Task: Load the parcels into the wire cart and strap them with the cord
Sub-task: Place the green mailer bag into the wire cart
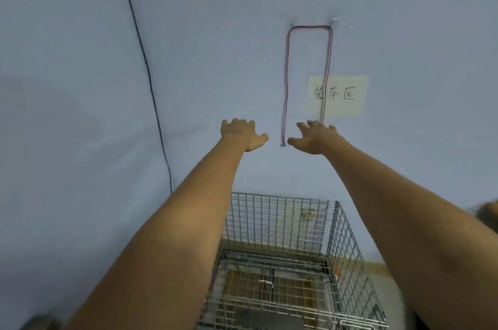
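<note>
— Where do we have our hands?
— Our left hand (pixel 240 133) and right hand (pixel 315 137) are raised, fingers spread, holding nothing; the thin red cord (pixel 286 81) hangs on the wall between them.
— And the cart?
— The silver wire-mesh cart (pixel 283 262) stands below both hands.

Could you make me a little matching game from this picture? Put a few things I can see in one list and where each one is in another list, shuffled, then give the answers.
Things:
1. red cord
2. paper sign
3. wire cart
4. black cable

Places:
A. on the floor below the arms
B. running down the wall at the far left
C. hanging from two hooks on the wall
D. stuck to the wall, right of the hanging loop

Pairs: 1-C, 2-D, 3-A, 4-B
</note>
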Tool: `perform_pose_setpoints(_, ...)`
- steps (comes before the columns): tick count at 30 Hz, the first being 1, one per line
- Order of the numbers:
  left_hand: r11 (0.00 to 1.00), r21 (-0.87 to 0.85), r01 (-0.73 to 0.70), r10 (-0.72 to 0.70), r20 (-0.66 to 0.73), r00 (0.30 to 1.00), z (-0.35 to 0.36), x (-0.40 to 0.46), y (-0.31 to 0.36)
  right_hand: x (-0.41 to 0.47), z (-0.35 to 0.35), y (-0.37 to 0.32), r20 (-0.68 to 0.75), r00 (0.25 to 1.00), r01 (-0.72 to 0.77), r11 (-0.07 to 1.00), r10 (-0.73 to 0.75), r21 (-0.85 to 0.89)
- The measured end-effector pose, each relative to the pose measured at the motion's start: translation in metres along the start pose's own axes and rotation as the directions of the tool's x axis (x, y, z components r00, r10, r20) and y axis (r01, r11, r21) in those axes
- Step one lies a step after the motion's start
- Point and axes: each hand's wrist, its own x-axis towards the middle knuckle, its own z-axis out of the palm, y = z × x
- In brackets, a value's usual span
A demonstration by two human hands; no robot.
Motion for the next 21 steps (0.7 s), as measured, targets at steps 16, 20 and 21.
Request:
perform_pose_setpoints(16,0.928,-0.021,0.372,-0.37,0.07,0.926,0.169,0.008,-0.307,0.144,0.16,-0.302,0.164,0.872,0.471,0.881,-0.461,-0.03)
perform_pose_setpoints(20,0.905,0.008,0.426,-0.425,0.086,0.901,0.202,0.01,-0.36,0.165,0.193,-0.352,0.207,0.839,0.514,0.858,-0.503,-0.001)
perform_pose_setpoints(21,0.9,0.023,0.435,-0.435,0.087,0.896,0.208,0.009,-0.37,0.169,0.201,-0.363,0.216,0.83,0.525,0.851,-0.514,0.009)
